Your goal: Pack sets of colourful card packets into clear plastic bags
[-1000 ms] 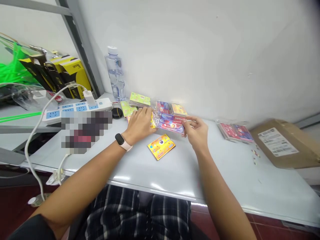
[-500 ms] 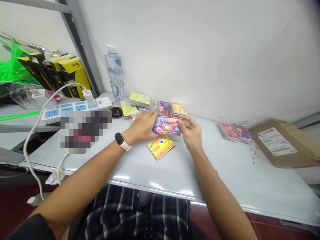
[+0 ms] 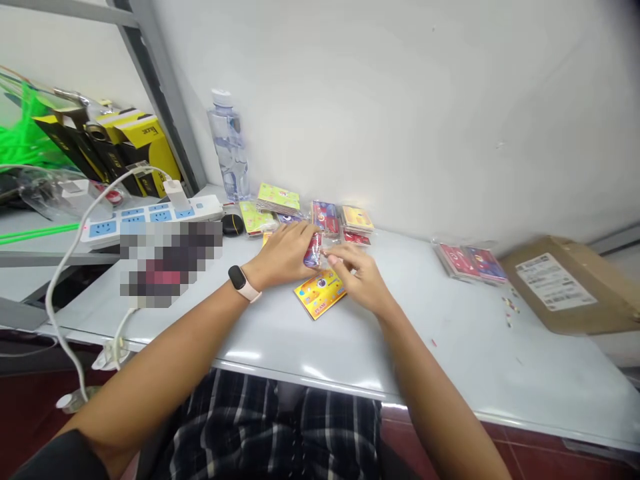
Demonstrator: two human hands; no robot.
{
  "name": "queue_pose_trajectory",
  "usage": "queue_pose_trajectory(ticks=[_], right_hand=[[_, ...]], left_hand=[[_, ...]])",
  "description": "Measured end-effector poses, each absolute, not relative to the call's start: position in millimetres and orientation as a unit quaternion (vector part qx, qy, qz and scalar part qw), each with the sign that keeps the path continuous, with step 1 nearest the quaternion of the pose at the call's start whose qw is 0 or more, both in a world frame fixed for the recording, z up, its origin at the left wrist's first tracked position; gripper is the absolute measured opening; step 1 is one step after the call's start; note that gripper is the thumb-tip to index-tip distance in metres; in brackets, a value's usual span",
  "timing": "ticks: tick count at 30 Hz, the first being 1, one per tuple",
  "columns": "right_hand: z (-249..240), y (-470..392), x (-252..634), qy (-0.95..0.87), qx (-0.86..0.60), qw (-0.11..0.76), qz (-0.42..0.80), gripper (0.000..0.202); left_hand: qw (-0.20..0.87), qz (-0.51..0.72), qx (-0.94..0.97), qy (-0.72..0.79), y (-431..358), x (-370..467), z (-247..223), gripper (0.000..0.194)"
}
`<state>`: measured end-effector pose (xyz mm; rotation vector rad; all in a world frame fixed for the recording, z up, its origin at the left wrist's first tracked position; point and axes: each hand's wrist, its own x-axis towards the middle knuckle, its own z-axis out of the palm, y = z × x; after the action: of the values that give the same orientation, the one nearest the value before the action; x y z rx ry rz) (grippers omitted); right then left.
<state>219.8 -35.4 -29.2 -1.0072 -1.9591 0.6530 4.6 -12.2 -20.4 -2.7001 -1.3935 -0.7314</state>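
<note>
My left hand (image 3: 286,257), with a band on its wrist, is closed round a red and purple packet (image 3: 313,252) in clear plastic. At the packet's right end, the fingers of my right hand (image 3: 357,273) are pinched together by the plastic; what they grip is too small to make out. Under both hands a yellow booklet (image 3: 320,297) lies flat on the table, its right edge covered by my right hand. Behind the hands are green booklets (image 3: 278,197), a red and blue packet (image 3: 325,217) and a stack of yellow cards (image 3: 357,218).
On the left are a power strip (image 3: 150,217), a white cable, a black case (image 3: 233,225) and a water bottle (image 3: 230,147). To the right, wrapped red and blue packs (image 3: 470,262) lie beside a cardboard box (image 3: 570,287). Small scraps dot the grey table (image 3: 450,373).
My right hand has moved left and closed in a pinch near my left hand. Less of the packet shows now. My left hand has stayed in place.
</note>
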Motion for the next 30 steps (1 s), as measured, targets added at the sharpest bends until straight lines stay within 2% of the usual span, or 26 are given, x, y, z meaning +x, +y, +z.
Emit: queue_pose_trajectory(ticks=[3,7,9,13,15,22,25,30], right_hand=[[-27,-36,219,-0.791,-0.392,0.393,0.258,0.031],[-25,-31,228,-0.703,-0.524,0.416,0.241,0.027],[-24,-28,235,-0.699,-0.568,0.355,0.251,0.029],[-20,-28,242,-0.748,-0.583,0.136,0.287,0.044],[-20,-29,242,-0.761,-0.583,0.089,0.270,0.048],[-22,-25,247,-0.732,-0.578,0.109,0.343,0.045],[-18,-24,251,-0.716,-0.569,0.158,0.372,0.043],[-5,-28,257,-0.653,-0.514,0.248,0.498,0.040]], left_hand=[[0.009,-0.228,-0.866,-0.444,-12,6,-22,0.056],[0.018,-0.231,-0.829,-0.508,-11,5,-18,0.056],[0.020,-0.230,-0.813,-0.535,-11,4,-16,0.054],[0.019,-0.218,-0.812,-0.541,-11,2,-15,0.054],[0.016,-0.216,-0.816,-0.535,-11,3,-16,0.054],[0.013,-0.220,-0.818,-0.531,-12,3,-16,0.053],[0.013,-0.221,-0.817,-0.532,-12,3,-16,0.054],[0.006,-0.222,-0.818,-0.530,-12,2,-16,0.056]])
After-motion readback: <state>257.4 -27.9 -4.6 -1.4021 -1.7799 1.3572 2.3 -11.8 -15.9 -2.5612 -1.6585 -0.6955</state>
